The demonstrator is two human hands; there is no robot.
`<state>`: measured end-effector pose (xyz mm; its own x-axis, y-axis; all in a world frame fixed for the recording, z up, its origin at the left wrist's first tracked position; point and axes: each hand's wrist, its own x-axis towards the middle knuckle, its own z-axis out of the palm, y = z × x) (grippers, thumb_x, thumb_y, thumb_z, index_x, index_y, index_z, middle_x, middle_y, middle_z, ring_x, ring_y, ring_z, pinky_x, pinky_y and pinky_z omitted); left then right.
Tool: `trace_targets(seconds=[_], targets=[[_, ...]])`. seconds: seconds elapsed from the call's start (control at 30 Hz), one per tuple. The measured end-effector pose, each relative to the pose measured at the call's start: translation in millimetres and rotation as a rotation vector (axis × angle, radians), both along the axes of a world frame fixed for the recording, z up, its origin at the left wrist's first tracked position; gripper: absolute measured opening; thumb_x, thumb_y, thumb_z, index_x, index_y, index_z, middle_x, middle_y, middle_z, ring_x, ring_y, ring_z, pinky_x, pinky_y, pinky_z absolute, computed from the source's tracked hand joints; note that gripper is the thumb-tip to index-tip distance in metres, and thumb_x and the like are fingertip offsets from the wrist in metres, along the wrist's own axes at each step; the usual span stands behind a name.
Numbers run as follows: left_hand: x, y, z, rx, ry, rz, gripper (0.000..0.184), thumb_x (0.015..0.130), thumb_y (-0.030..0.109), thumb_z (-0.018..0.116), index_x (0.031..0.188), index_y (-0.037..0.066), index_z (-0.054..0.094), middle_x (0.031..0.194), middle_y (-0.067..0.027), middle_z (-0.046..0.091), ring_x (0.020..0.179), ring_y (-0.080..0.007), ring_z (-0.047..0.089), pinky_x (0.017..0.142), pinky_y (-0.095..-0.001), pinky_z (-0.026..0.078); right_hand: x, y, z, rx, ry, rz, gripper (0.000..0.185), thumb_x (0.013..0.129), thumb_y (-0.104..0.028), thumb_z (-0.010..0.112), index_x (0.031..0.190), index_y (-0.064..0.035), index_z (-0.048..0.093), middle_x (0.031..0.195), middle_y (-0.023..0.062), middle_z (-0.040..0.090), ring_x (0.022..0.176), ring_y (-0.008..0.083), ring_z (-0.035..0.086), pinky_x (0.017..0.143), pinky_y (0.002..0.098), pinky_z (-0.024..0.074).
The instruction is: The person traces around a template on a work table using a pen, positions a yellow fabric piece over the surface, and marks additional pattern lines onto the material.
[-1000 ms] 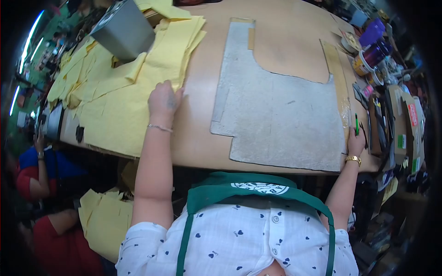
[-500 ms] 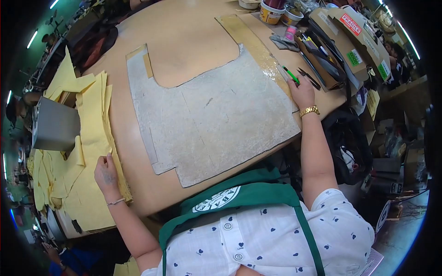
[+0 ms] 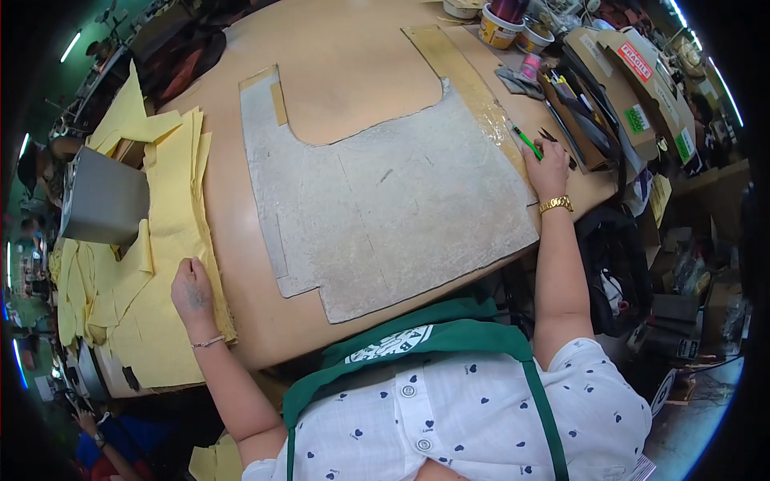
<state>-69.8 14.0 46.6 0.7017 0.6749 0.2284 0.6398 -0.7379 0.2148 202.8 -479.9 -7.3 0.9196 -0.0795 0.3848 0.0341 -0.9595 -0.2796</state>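
Observation:
A large grey pattern piece [image 3: 385, 208] with a deep cut-out and tan taped edges lies flat on the table. My right hand [image 3: 548, 170] rests at its right edge, fingers closed around a green pen [image 3: 527, 143] that points up and left. Small dark thread snips [image 3: 557, 143] lie just beyond that hand. On the left is a stack of yellow fabric [image 3: 172, 184]. My left hand [image 3: 192, 293] is over its near right part, fingers curled and thumb pressed in, seemingly gripping the top layer. The fingertips are partly hidden.
A grey metal block [image 3: 108, 196] stands on the yellow fabric. At the right are a box of pens and tools [image 3: 573, 120], cardboard boxes [image 3: 634, 88] and a pink thread spool [image 3: 530, 66]. Tubs [image 3: 501, 28] stand at the back. Other people are at the far left.
The view has shifted, so the table items appear farther right. My left hand's fingers look more tightly curled over the yellow fabric. My right hand keeps the green pen at the pattern's edge.

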Motion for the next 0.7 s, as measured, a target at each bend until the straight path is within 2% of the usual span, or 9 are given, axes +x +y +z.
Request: trace_targets(seconds=[0.27,0.4,0.47,0.5,0.57,0.63,0.7], targets=[[0.5,-4.5,4.8,-0.079,-0.024,0.025,0.025,0.081,0.022,0.045,0.077,-0.002,0.055,0.07,-0.0196,0.056,0.064,-0.0341,0.054,0.059,-0.0387,0.042,-0.1,-1.0,-1.9,-0.054,-0.027,0.014,0.031,0.074,-0.035,0.057,0.094,-0.0115,0.059,0.098,0.0086,0.051,0.097,0.0275,0.044,0.08,0.0416,0.039],[-0.7,-1.9,0.5,-0.075,-0.065,0.006,0.024,0.08,0.023,0.049,0.074,0.001,0.055,0.065,-0.0169,0.057,0.061,-0.0334,0.055,0.056,-0.0384,0.043,-1.4,-0.5,-1.2,-0.054,-0.09,0.034,0.029,0.073,-0.032,0.058,0.093,-0.0098,0.059,0.095,0.01,0.053,0.096,0.0281,0.045,0.08,0.0413,0.0388],[-2.9,-0.4,-1.0,-0.096,-0.104,0.01,0.023,0.079,0.023,0.05,0.073,0.001,0.055,0.065,-0.0173,0.056,0.061,-0.0338,0.055,0.056,-0.0386,0.043,2.5,-7.2,1.3,-0.119,-0.249,0.137,0.026,0.072,-0.027,0.059,0.089,-0.0071,0.06,0.089,0.0111,0.057,0.09,0.0288,0.049,0.08,0.041,0.0379],[-3.7,4.3,-5.6,-0.054,-0.106,-0.032,0.022,0.079,0.022,0.05,0.073,0.001,0.055,0.066,-0.018,0.056,0.062,-0.0344,0.055,0.056,-0.0391,0.043,8.8,-11.7,7.1,-0.139,-0.349,0.135,0.022,0.07,-0.022,0.06,0.083,-0.0053,0.062,0.08,0.0131,0.06,0.079,0.0281,0.054,0.075,0.0393,0.0407],[-5.6,9.7,-12.0,-0.019,-0.147,-0.086,0.018,0.077,0.019,0.051,0.07,0.002,0.054,0.066,-0.0199,0.055,0.062,-0.0367,0.054,0.055,-0.0413,0.043,29.2,-35.2,28.9,0.042,-0.261,0.076,0.023,0.07,-0.023,0.063,0.083,-0.0037,0.064,0.076,0.0157,0.061,0.071,0.0269,0.059,0.064,0.0352,0.0453],[-6.0,12.5,-16.4,0.002,-0.133,-0.061,0.017,0.074,0.017,0.05,0.066,0.003,0.052,0.065,-0.0201,0.054,0.062,-0.0381,0.053,0.056,-0.0433,0.043,26.0,-31.4,74.9,-0.157,-0.396,0.065,0.03,0.075,-0.03,0.061,0.087,-0.0026,0.064,0.084,0.0175,0.062,0.078,0.0291,0.059,0.069,0.036,0.0455],[-4.6,10.3,-14.7,-0.005,-0.144,-0.025,0.02,0.075,0.02,0.051,0.067,0.002,0.054,0.066,-0.0195,0.055,0.065,-0.0365,0.055,0.059,-0.0417,0.044,100.6,-130.4,54.2,-0.103,-0.388,0.083,0.04,0.078,-0.034,0.057,0.095,0.0023,0.059,0.091,0.0206,0.06,0.085,0.033,0.057,0.074,0.0367,0.0439]])
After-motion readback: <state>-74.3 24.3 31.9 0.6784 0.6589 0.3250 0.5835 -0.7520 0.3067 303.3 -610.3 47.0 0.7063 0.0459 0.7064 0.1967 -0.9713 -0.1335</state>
